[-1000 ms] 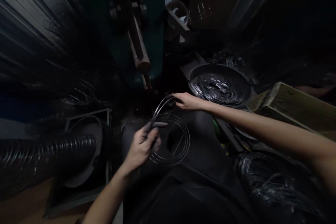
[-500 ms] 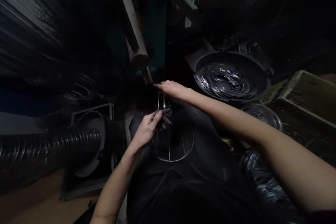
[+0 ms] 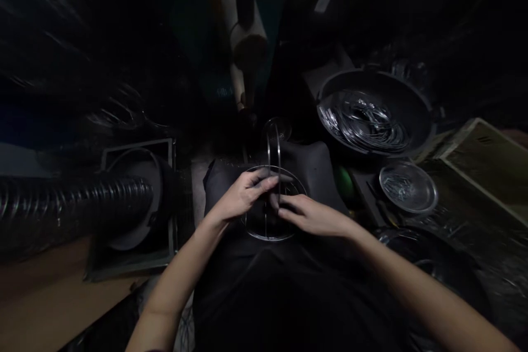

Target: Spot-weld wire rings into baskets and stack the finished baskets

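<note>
Over my lap, a round wire frame [image 3: 274, 238] stands with its ring low and two thin wires rising from it. My left hand [image 3: 249, 193] is closed on the frame from the left, thumb pressed against the fingers at the wires. From the right, my right hand [image 3: 307, 213] pinches the frame's wires a little lower, close beside the left. Fingers hide the joint between them. Above and beyond, a welding machine's electrode arm [image 3: 242, 91] points down, apart from the frame.
To the right, a dark basin [image 3: 421, 115] holds wire rings, and a metal bowl [image 3: 434, 195] holds small wire pieces. A yellowish crate [image 3: 482, 148] is farther right. At left, a long stack of wire rings [image 3: 74, 198] lies before a framed box [image 3: 171, 170].
My right hand has come down from the machine's electrode tip to the wire frame beside my left hand. The frame has moved back from the tip, and the view has shifted.
</note>
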Action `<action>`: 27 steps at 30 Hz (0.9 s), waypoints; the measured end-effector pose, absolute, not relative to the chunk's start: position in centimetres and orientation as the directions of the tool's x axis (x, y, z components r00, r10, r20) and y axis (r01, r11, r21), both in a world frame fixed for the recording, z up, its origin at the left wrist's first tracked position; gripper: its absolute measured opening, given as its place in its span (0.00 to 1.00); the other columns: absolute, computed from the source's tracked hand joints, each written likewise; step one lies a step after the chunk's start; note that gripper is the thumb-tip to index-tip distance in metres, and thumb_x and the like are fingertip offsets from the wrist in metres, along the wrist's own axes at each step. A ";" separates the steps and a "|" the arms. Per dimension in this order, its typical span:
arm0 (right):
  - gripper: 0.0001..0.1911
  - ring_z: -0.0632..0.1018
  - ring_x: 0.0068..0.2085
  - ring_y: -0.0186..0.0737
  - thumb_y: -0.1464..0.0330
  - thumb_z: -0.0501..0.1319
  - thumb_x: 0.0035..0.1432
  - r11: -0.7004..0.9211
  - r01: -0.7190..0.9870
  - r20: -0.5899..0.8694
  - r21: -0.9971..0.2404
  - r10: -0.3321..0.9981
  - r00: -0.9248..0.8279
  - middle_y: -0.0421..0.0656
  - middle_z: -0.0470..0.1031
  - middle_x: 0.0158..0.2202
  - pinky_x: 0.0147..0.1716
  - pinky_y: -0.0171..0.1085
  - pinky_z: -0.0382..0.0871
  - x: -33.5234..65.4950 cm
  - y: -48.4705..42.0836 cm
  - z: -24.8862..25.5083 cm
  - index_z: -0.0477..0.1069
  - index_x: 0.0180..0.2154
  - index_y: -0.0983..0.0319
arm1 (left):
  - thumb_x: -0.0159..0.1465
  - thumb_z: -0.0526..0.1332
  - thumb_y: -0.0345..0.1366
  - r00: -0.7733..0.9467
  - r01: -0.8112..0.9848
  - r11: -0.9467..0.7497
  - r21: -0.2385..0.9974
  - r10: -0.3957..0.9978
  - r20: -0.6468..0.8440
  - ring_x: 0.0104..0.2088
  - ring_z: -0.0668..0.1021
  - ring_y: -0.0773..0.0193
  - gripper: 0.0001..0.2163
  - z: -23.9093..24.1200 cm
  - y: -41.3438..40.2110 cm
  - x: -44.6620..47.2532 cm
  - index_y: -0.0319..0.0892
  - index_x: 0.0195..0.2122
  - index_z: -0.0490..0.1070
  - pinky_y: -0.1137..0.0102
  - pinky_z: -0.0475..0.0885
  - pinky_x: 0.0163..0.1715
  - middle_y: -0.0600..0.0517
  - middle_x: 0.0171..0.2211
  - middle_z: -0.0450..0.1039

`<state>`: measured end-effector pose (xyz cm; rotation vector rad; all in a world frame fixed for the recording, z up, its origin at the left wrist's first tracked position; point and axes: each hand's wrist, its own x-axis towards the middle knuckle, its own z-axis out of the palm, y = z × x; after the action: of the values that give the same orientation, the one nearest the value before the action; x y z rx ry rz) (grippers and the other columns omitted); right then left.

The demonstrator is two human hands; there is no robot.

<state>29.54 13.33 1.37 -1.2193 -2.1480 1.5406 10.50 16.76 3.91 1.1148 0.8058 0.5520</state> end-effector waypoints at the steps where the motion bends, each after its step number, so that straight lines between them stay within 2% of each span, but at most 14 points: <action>1: 0.13 0.75 0.42 0.42 0.69 0.51 0.62 0.047 0.457 -0.291 -0.888 0.713 -0.638 0.45 0.75 0.40 0.46 0.40 0.68 29.2 12.4 1.3 0.72 0.43 0.63 | 0.64 0.56 0.43 0.597 0.022 0.305 0.952 0.759 -0.257 0.37 0.77 0.62 0.16 3.8 16.6 10.4 0.39 0.46 0.74 0.70 0.69 0.41 0.48 0.33 0.75; 3: 0.13 0.75 0.40 0.41 0.71 0.51 0.61 -0.020 0.417 -0.321 -0.909 0.671 -0.668 0.45 0.75 0.39 0.43 0.40 0.69 28.6 11.6 1.4 0.73 0.41 0.64 | 0.64 0.55 0.43 0.575 0.052 0.228 0.972 0.789 -0.216 0.38 0.76 0.63 0.15 3.8 16.5 10.5 0.40 0.45 0.75 0.71 0.69 0.41 0.48 0.36 0.74; 6: 0.15 0.76 0.38 0.40 0.70 0.56 0.57 -0.087 0.404 -0.381 -0.911 0.558 -0.738 0.44 0.75 0.40 0.39 0.38 0.70 28.1 11.9 2.1 0.70 0.46 0.63 | 0.65 0.53 0.43 0.572 0.070 0.196 0.978 0.795 -0.200 0.35 0.75 0.66 0.16 4.0 16.3 10.5 0.40 0.45 0.74 0.71 0.70 0.38 0.49 0.37 0.73; 9: 0.12 0.76 0.34 0.40 0.65 0.56 0.59 -0.116 0.492 -0.454 -0.863 0.609 -0.651 0.43 0.77 0.35 0.38 0.39 0.70 27.6 12.1 2.1 0.74 0.40 0.63 | 0.67 0.50 0.42 0.545 0.151 0.085 0.985 0.824 -0.154 0.40 0.75 0.64 0.16 4.1 15.2 9.7 0.41 0.45 0.74 0.69 0.69 0.43 0.49 0.38 0.72; 11: 0.13 0.76 0.34 0.41 0.63 0.54 0.61 -0.138 0.511 -0.462 -0.849 0.664 -0.588 0.43 0.77 0.33 0.40 0.39 0.69 27.3 12.0 1.8 0.75 0.36 0.62 | 0.67 0.48 0.42 0.501 0.279 -0.041 0.959 0.859 -0.109 0.44 0.73 0.61 0.17 3.2 13.2 8.7 0.43 0.51 0.70 0.66 0.69 0.47 0.48 0.42 0.71; 13: 0.13 0.77 0.35 0.41 0.62 0.56 0.60 -0.209 0.456 -0.457 -0.865 0.701 -0.547 0.42 0.77 0.33 0.39 0.40 0.70 27.3 12.5 1.6 0.75 0.37 0.61 | 0.65 0.52 0.42 0.516 0.441 -0.196 0.876 0.854 -0.069 0.49 0.71 0.58 0.21 1.1 10.4 7.5 0.46 0.59 0.59 0.61 0.67 0.49 0.45 0.49 0.67; 14: 0.13 0.77 0.35 0.41 0.60 0.58 0.58 -0.249 0.413 -0.449 -0.876 0.733 -0.511 0.42 0.77 0.34 0.38 0.40 0.70 27.4 13.0 1.6 0.75 0.38 0.61 | 0.63 0.56 0.43 0.563 0.514 -0.295 0.805 0.825 -0.057 0.53 0.68 0.54 0.27 -0.4 8.9 6.9 0.46 0.62 0.54 0.57 0.65 0.52 0.43 0.52 0.64; 15: 0.14 0.76 0.34 0.41 0.59 0.60 0.56 -0.281 0.368 -0.436 -0.886 0.774 -0.459 0.43 0.77 0.34 0.37 0.39 0.71 27.5 13.7 1.7 0.75 0.37 0.61 | 0.60 0.59 0.41 0.593 0.576 -0.392 0.717 0.805 -0.037 0.56 0.64 0.50 0.31 -2.1 7.7 6.4 0.46 0.63 0.51 0.52 0.61 0.55 0.42 0.55 0.61; 17: 0.16 0.76 0.33 0.39 0.57 0.64 0.51 -0.292 0.295 -0.388 -0.910 0.850 -0.356 0.43 0.76 0.33 0.34 0.38 0.71 27.6 15.5 2.2 0.74 0.33 0.63 | 0.57 0.62 0.35 0.607 0.664 -0.513 0.544 0.794 0.008 0.59 0.60 0.47 0.32 -5.4 6.2 6.0 0.50 0.62 0.53 0.47 0.55 0.57 0.43 0.57 0.57; 19: 0.18 0.73 0.28 0.36 0.56 0.66 0.47 -0.290 0.251 -0.357 -0.924 0.888 -0.289 0.43 0.74 0.30 0.29 0.35 0.69 27.4 17.2 2.5 0.74 0.31 0.64 | 0.56 0.61 0.32 0.577 0.701 -0.562 0.439 0.809 0.115 0.56 0.64 0.49 0.30 -7.9 6.2 6.2 0.51 0.59 0.56 0.48 0.56 0.56 0.44 0.54 0.60; 22: 0.20 0.68 0.21 0.30 0.54 0.66 0.46 -0.334 0.181 -0.368 -0.925 0.906 -0.209 0.40 0.71 0.25 0.21 0.32 0.63 26.7 18.5 2.0 0.72 0.32 0.64 | 0.55 0.60 0.35 0.502 0.693 -0.577 0.433 0.817 0.285 0.47 0.69 0.54 0.26 -9.5 8.1 6.9 0.45 0.56 0.58 0.51 0.60 0.53 0.45 0.46 0.64; 24: 0.19 0.68 0.22 0.30 0.54 0.66 0.46 -0.313 0.163 -0.341 -0.936 0.920 -0.195 0.40 0.71 0.25 0.23 0.32 0.64 26.2 18.1 1.1 0.71 0.31 0.64 | 0.55 0.60 0.37 0.474 0.673 -0.573 0.467 0.819 0.323 0.45 0.70 0.54 0.24 -9.3 9.4 7.2 0.42 0.53 0.59 0.54 0.63 0.50 0.45 0.44 0.65; 27: 0.18 0.70 0.27 0.32 0.55 0.67 0.47 -0.246 0.173 -0.280 -0.954 0.935 -0.215 0.39 0.70 0.25 0.28 0.33 0.65 25.8 16.5 -0.2 0.69 0.28 0.63 | 0.53 0.60 0.37 0.472 0.676 -0.557 0.482 0.830 0.296 0.43 0.70 0.53 0.21 -8.2 10.6 7.2 0.39 0.48 0.60 0.56 0.66 0.45 0.43 0.44 0.66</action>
<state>25.76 16.51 -0.19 -1.3975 -1.3593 1.5227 7.15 10.65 -8.17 2.4255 1.2803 0.7319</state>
